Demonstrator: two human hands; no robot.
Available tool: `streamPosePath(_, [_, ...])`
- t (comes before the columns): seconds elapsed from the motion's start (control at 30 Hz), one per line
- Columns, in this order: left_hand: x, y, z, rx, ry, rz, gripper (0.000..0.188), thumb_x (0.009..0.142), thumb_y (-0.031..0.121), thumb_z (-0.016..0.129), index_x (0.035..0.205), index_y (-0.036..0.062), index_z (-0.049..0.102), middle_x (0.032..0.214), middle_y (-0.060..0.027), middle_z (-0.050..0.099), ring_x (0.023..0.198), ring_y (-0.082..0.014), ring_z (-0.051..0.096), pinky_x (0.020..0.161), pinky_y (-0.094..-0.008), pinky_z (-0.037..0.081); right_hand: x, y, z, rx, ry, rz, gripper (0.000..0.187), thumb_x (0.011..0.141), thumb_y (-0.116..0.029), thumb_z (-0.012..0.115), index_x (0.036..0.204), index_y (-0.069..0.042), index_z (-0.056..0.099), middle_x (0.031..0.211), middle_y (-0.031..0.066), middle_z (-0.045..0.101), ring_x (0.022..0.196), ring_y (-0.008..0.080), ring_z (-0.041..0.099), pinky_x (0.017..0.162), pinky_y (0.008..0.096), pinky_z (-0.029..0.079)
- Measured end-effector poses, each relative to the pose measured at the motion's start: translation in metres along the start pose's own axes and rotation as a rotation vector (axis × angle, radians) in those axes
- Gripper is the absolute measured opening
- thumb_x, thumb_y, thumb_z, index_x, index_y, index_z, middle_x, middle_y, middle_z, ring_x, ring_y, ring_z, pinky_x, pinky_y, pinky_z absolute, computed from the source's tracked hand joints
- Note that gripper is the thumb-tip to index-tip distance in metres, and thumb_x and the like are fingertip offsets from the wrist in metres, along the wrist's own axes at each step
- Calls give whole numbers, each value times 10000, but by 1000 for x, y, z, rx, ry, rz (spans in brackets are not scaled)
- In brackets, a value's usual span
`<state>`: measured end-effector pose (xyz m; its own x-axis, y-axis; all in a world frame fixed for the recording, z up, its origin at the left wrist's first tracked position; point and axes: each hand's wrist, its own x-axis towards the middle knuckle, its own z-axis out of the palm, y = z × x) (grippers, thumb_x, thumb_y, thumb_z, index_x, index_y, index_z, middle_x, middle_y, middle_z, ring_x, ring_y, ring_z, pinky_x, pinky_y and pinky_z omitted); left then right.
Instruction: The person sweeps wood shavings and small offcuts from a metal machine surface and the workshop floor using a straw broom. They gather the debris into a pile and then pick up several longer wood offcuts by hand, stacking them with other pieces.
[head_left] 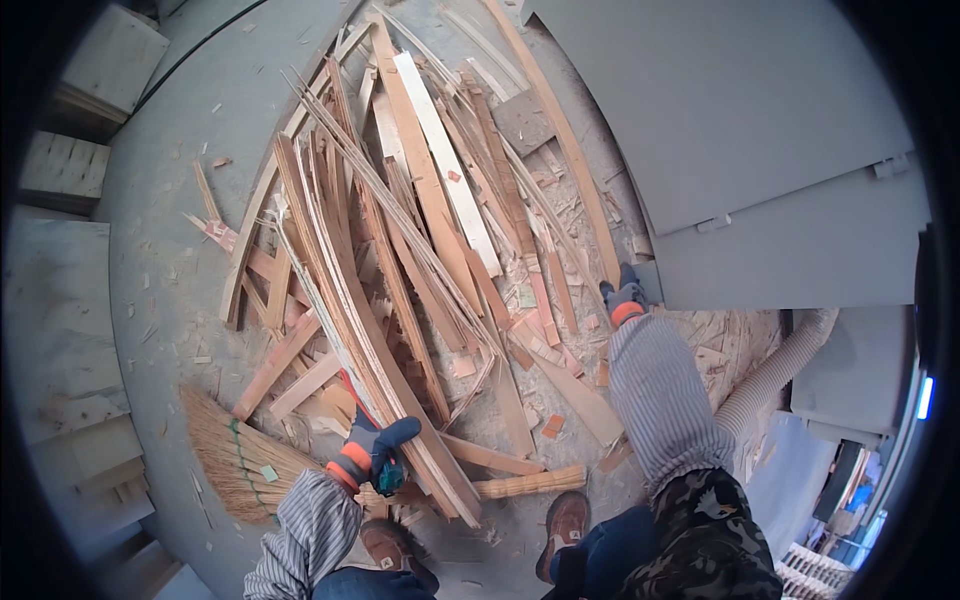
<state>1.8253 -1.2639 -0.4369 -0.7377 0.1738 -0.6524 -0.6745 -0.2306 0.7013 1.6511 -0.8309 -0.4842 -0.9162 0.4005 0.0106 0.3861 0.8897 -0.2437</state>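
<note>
My left hand [378,450], in a dark blue glove with an orange cuff, is closed round the near part of a bundle of long wooden strips [365,350]. Something teal shows under its fingers; whether it is part of the glove I cannot tell. Stretched out ahead on the right, my right hand [625,290], gloved alike, has its fingers about the near end of a long, narrow wooden strip [565,130]. Between the hands lies a pile of loose strips, with a white board [445,160] and a brown one [415,130] on top.
A straw broom [235,450] lies at the left, its handle [530,482] running before my shoes. Grey machine panels [770,150] stand at the right, with a ribbed hose [775,370] below. Stacked boards [65,330] line the left. Chips litter the floor.
</note>
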Motion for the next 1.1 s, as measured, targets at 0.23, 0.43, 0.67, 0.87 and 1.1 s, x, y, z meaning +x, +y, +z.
streamPosePath(0.23, [-1,1,0,-2,-1,-48,513,703,119,686,1143,46,433,961,-77,563,847,-199,562,712,-334,498,-14,-15,-16,-2,-106,83,429,688,-270,641,1055,-84,522,948,171,591,885,304,571,743,375,457])
streamPosePath(0.43, [-1,1,1,31,4,-19,538,699,131,692,1156,49,421,978,-81,552,864,-198,553,725,-331,491,-54,0,-38,477,-186,16,364,731,-228,624,1021,-36,514,781,122,604,667,232,587,584,334,454])
streamPosePath(0.67, [-2,2,3,29,16,29,559,689,129,703,1160,55,412,973,-79,548,866,-194,550,715,-327,494,-107,3,-52,1018,-897,651,426,878,-408,400,959,-26,570,479,16,474,321,119,379,298,269,302])
streamPosePath(0.87, [0,-1,3,3,41,34,581,678,113,709,1163,60,393,965,-75,540,852,-190,545,713,-327,495,-127,7,-38,1351,-1213,673,553,879,-497,319,1070,-32,550,498,32,491,334,137,384,301,259,273])
streamPosePath(1.1, [0,0,3,62,44,8,597,681,124,703,1178,63,377,963,-78,538,849,-191,545,709,-324,494,-126,1,-40,1159,-1367,271,570,898,-449,325,1257,-7,358,638,76,571,497,153,523,417,287,431])
